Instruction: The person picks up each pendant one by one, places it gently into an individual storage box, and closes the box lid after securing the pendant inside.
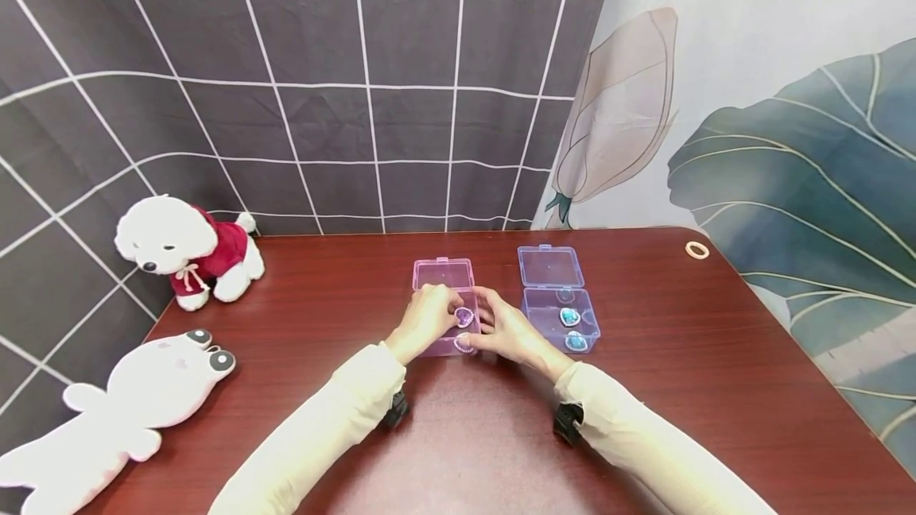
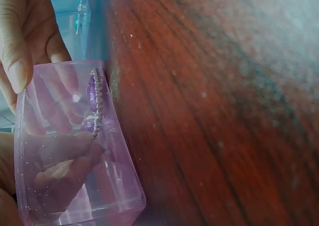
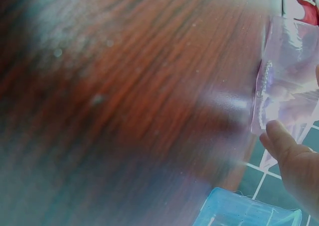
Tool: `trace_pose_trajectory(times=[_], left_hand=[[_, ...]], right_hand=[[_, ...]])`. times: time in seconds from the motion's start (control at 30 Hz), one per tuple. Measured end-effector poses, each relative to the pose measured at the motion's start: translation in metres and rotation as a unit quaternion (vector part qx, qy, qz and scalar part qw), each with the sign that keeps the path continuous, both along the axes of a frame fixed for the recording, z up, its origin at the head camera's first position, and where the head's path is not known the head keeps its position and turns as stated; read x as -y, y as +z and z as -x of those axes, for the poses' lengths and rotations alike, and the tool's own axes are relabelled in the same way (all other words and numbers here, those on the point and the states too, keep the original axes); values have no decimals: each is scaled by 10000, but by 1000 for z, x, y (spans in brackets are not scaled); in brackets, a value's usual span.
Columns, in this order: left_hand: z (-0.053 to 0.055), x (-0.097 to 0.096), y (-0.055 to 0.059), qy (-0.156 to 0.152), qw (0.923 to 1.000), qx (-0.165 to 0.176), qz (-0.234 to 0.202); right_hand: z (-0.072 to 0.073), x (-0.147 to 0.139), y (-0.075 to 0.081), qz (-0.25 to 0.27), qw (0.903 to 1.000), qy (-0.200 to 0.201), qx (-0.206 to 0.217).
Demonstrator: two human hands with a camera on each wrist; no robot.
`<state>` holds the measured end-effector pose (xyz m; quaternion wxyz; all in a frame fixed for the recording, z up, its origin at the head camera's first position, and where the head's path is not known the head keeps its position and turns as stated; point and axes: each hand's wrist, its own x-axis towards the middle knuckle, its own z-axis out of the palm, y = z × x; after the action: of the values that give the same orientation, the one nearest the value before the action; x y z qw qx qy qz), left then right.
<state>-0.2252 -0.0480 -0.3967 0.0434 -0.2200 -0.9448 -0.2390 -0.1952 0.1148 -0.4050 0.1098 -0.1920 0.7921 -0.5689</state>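
Observation:
The pink clear plastic box (image 1: 444, 346) stands on the table with its lid (image 1: 444, 272) raised at the back. My left hand (image 1: 428, 313) reaches into it from the left, and its curled fingertips pinch a purple gem (image 1: 465, 316) with a pale beaded rim. Nearer the front wall lies a second beaded gem (image 1: 463, 342), partly behind my right thumb. My right hand (image 1: 511, 331) grips the box's right side, the thumb at the front corner and the other fingers along the side wall. In the left wrist view, fingers show through the pink wall (image 2: 75, 196) beside a purple gem (image 2: 94, 101).
Just right of my right hand, a blue clear box (image 1: 545, 324) stands with its lid up, holding several blue gems (image 1: 569, 316). A wooden ring (image 1: 696, 250) lies at the back right. Along the left edge are a white plush dog (image 1: 168, 237) and a white plush toy (image 1: 136, 396).

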Motion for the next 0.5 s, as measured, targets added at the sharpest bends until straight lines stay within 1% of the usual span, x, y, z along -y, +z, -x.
trace_pose_trajectory(times=[0.07, 0.17, 0.27, 0.37, 0.43, 0.5], left_hand=[[0, 0, 0, 19, 10000, 25, 7], [2, 1, 0, 4, 9999, 123, -108], [2, 2, 2, -25, 9994, 211, -255], [2, 3, 5, -133, 9994, 155, -264], [3, 5, 7, -195, 9992, 224, -262], [5, 10, 10, -291, 9983, 362, -340]], right_hand=[[0, 0, 0, -12, 10000, -9, 2], [1, 0, 0, -23, 10000, -30, 1], [1, 1, 1, -10, 10000, -38, -7], [1, 1, 1, 28, 10000, -28, -30], [1, 1, 0, 59, 10000, -2, -39], [1, 0, 0, 111, 9999, 47, -7]])
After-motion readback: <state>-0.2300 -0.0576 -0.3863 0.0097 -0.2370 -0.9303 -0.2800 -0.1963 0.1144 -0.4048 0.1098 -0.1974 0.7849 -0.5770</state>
